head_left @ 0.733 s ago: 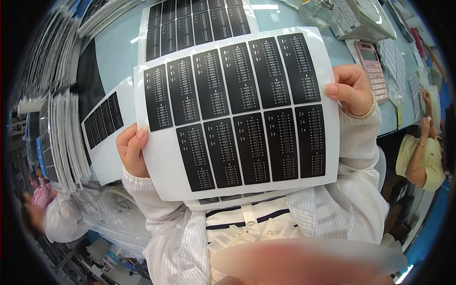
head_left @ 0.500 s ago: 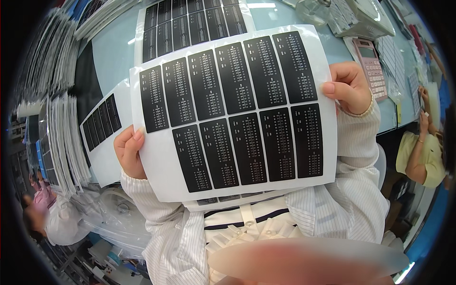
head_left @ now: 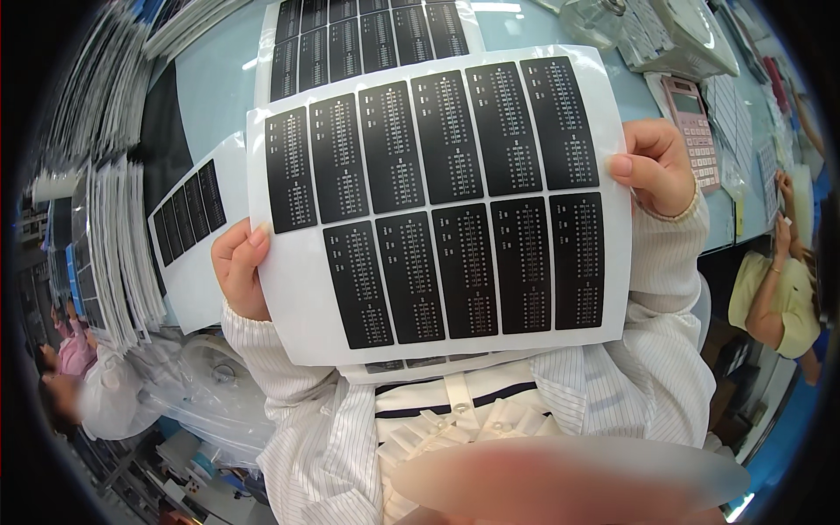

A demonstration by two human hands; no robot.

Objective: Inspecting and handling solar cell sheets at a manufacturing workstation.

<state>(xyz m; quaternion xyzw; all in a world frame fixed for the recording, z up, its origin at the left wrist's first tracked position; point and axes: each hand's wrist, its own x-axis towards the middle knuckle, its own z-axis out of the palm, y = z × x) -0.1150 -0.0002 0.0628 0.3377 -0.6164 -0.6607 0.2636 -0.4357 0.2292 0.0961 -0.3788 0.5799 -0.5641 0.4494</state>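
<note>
Between my hands a white sheet of black labels [head_left: 448, 144] is held up and tilted. The labels lie in two rows, and the lower row has a bare white spot at its left end. My left hand [head_left: 241, 267] pinches the left edge, thumb on top. My right hand [head_left: 656, 168] grips the right edge the same way. Beyond it, another label sheet [head_left: 372, 39] lies on the table, partly covered from view. A sheet with only a few black labels [head_left: 190, 214] rests to the left. Under the held sheet's near edge, more labels peek out.
Tall stacks of sheets [head_left: 118, 254] stand at the left. A pink calculator [head_left: 696, 131], papers and a glass jar [head_left: 593, 19] sit on the light blue table [head_left: 219, 87] at the right and back. Other people work on both sides, one in a yellow top [head_left: 770, 297].
The held sheet and both hands have shifted slightly right in the picture. My grip on both edges is the same.
</note>
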